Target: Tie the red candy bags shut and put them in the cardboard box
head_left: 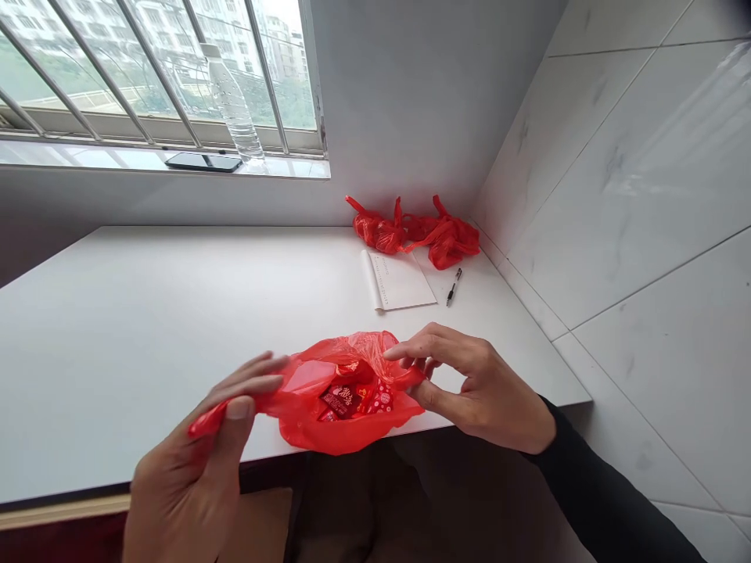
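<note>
A red plastic bag (337, 438) lies at the front edge of the white table with its mouth spread apart. Inside show several small red wrapped packets (346, 400), some with printed letters and one with white dots. My left hand (203, 450) pinches one side of the bag between thumb and fingers, and a twist of red plastic sticks out by the thumb. On the other side, my right hand (463, 379) grips the bag's rim with thumb and bent fingers. The packets' lower parts are hidden in the bag.
Two knotted red bags (379, 233) stand at the back against the wall. In front of them lie a notepad (404, 280) and a black pen (454, 287). A water bottle (235, 105) and a phone (204, 162) rest on the barred window's sill. Tiles cover the right wall (645, 234).
</note>
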A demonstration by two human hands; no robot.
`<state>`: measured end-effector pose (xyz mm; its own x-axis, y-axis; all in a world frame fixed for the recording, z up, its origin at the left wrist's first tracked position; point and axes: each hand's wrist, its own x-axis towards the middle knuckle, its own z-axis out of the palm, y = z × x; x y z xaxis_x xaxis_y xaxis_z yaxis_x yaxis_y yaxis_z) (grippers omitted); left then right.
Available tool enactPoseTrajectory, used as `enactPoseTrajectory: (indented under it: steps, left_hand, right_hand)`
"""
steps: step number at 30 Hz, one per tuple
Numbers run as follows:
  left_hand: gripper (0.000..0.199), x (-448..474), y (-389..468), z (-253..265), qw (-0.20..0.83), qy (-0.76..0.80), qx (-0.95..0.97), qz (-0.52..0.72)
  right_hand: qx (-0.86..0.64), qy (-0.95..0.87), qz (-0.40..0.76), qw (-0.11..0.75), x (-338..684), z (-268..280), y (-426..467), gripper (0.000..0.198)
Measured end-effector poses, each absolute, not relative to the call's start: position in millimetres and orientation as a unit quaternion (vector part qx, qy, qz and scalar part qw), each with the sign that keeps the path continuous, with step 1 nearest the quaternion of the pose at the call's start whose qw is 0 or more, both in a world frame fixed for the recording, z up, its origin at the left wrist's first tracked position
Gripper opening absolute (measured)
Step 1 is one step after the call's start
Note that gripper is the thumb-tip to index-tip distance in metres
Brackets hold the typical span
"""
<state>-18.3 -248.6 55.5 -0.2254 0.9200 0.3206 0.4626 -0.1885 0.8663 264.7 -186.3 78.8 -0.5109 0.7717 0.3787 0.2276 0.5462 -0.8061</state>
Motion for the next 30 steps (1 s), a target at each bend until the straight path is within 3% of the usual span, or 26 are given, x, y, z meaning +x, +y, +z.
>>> enactPoseTrajectory:
  steps: [3, 6, 10, 15, 18, 26, 30]
  left_hand:
    - [0.037, 1.7, -226.2, 63.1, 0.4, 0.556, 0.517, 0.513]
    - [0.029, 25.5, -212.1, 72.1, 0.489, 0.543, 0.499, 0.466]
    - [0.033, 45.9, -212.6, 80.6, 0.472, 0.514, 0.599, 0.392]
    - [0.008, 41.3, -210.2, 81.2, 0.466, 0.47, 0.647, 0.378]
    - [0.014, 32.8, -206.8, 78.4, 0.497, 0.464, 0.624, 0.385]
    - [0.021, 26.0, -208.9, 69.3, 0.634, 0.415, 0.512, 0.405]
    - [0.036, 31.6, -209.0, 68.2, 0.65, 0.415, 0.473, 0.426]
  right_hand:
    - [-0.298, -0.788, 0.363, 0.398, 252.5, 83.6, -179.6, 0.026]
    - [-0.27, -0.79, 0.363, 0.414, 237.5, 89.4, -174.6, 0.029]
    - [-0.24, -0.813, 0.347, 0.401, 220.4, 90.9, -176.3, 0.033]
    - [-0.269, -0.85, 0.214, 0.399, 214.5, 89.4, -182.2, 0.029]
    - [-0.299, -0.847, 0.202, 0.39, 216.8, 87.0, -179.6, 0.034]
    - [-0.332, -0.826, 0.213, 0.403, 212.8, 71.0, -173.0, 0.023]
    - [-0.356, -0.819, 0.208, 0.399, 211.5, 66.3, -170.8, 0.022]
